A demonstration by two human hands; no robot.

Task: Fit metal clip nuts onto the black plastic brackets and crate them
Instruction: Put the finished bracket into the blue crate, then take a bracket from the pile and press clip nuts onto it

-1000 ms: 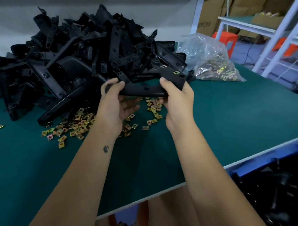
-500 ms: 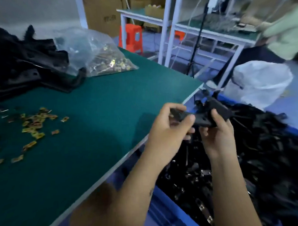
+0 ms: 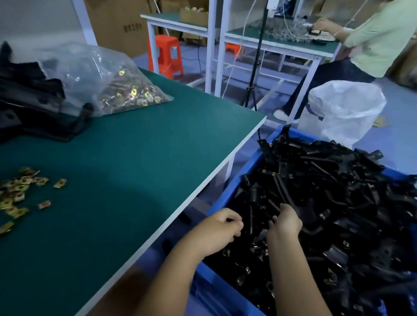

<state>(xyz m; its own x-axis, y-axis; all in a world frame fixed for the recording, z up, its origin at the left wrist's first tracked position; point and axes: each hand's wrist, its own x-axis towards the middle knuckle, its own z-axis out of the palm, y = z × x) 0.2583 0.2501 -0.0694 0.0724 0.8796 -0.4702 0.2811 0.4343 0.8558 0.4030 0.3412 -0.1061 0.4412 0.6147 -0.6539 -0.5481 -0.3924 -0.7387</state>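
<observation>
A blue crate (image 3: pixel 230 192) stands on the floor to the right of the table, heaped with black plastic brackets (image 3: pixel 334 200); several of them carry metal clip nuts. Both my hands are low over its near left part. My left hand (image 3: pixel 219 230) hovers by the crate's rim, its fingers loosely curled around nothing. My right hand (image 3: pixel 285 222) dips its fingertips into the heap, and they hide whether it grips a bracket. Loose brass-coloured clip nuts (image 3: pixel 14 190) lie on the green table (image 3: pixel 132 160) at the left. Unfitted brackets (image 3: pixel 23 102) are piled at the far left.
A clear bag of clip nuts (image 3: pixel 120 90) lies at the back of the table. Beyond the crate stand a white sack (image 3: pixel 347 110) and a black tripod (image 3: pixel 254 85). Another person (image 3: pixel 376 41) works at a far bench. An orange stool (image 3: pixel 165 55) stands behind.
My view swung right from the table to the crate. Both hands carried a fitted bracket off the table and lowered it into the crate; my left hand has let go of it.
</observation>
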